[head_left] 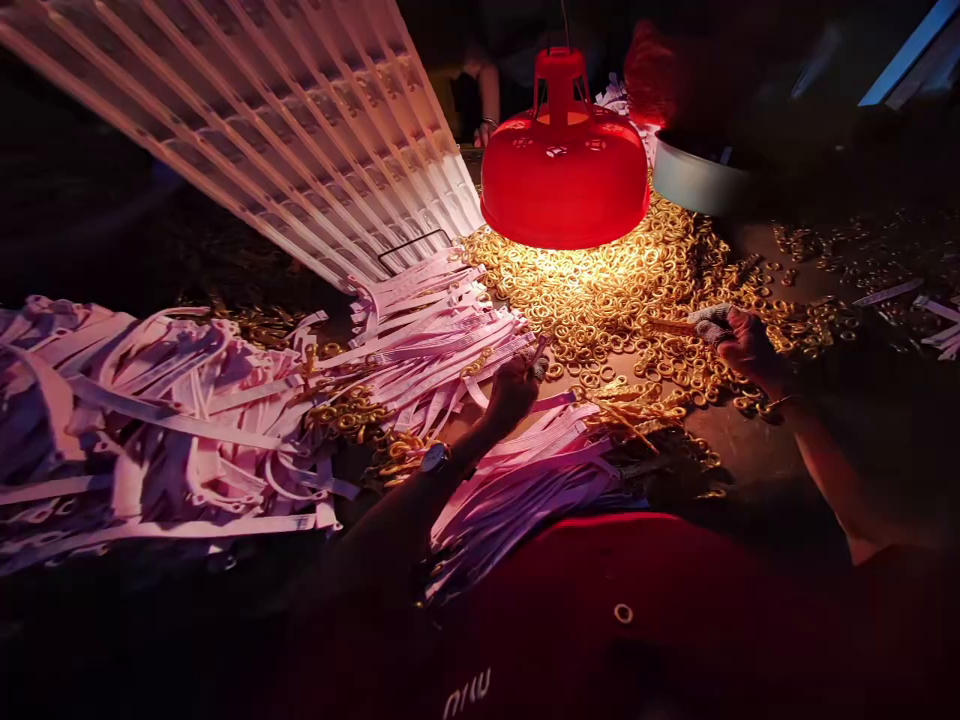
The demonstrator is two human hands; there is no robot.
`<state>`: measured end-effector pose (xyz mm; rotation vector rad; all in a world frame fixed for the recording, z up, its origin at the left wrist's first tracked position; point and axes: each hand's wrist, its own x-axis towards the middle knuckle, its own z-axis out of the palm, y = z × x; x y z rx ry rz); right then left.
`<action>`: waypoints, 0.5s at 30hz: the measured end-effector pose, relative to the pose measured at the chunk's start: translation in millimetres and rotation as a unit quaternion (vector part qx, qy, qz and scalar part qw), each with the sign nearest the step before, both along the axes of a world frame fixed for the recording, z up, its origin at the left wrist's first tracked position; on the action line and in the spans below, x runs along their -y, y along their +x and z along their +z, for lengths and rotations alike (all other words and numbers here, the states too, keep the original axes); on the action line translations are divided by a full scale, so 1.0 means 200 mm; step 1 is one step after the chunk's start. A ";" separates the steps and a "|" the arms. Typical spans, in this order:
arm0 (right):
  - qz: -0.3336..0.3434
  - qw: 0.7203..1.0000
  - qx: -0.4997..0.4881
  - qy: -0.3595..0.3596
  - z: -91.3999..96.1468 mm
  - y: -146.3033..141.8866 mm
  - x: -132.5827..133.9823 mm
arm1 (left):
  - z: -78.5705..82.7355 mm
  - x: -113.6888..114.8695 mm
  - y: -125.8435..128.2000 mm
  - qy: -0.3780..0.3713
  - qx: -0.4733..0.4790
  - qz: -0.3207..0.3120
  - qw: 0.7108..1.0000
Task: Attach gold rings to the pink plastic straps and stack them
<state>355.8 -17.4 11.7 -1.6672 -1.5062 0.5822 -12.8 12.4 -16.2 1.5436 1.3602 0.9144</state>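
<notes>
A heap of pink straps (187, 420) is lying well to the left of the left hand (520, 380). A ribbed panel (292, 140) is slanting beyond that hand, and a row of straps (431, 335) is spreading just beside it. The left fingers are curling inward; whether they are pinching anything cannot be told. Nearer the wearer, a bundle of straps (536, 465) is lying beside the left forearm. A red lamp (566, 180) is shining beyond the hands onto gold rings (637, 290) heaped between and beyond them. The right hand (739, 335) is clasping a slim strip (671, 326), its free end pointing left over the rings.
</notes>
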 end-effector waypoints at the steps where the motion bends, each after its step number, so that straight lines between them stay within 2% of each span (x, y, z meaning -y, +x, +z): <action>1: 0.038 0.999 -0.025 0.007 -0.02 -0.08 -0.02 | 0.04 -0.02 0.02 0.020 -0.001 0.002 1.000; 3: 0.107 0.993 -0.051 0.023 -0.05 -0.23 -0.05 | 0.10 -0.06 0.05 0.047 0.007 0.007 0.999; 5: 0.169 0.983 -0.052 0.049 -0.08 -0.36 -0.09 | 0.12 -0.11 0.08 0.032 0.020 -0.001 0.999; 9: 0.261 0.960 -0.036 0.091 -0.08 -0.56 -0.18 | 0.10 -0.21 0.09 -0.126 0.028 -0.086 0.988; 12: 0.272 0.957 -0.060 0.082 -0.08 -0.65 -0.24 | 0.08 -0.22 0.06 -0.222 0.054 -0.189 0.955; 15: 0.233 0.964 -0.128 0.022 -0.12 -0.69 -0.27 | 0.06 -0.18 0.04 -0.239 0.089 -0.241 0.936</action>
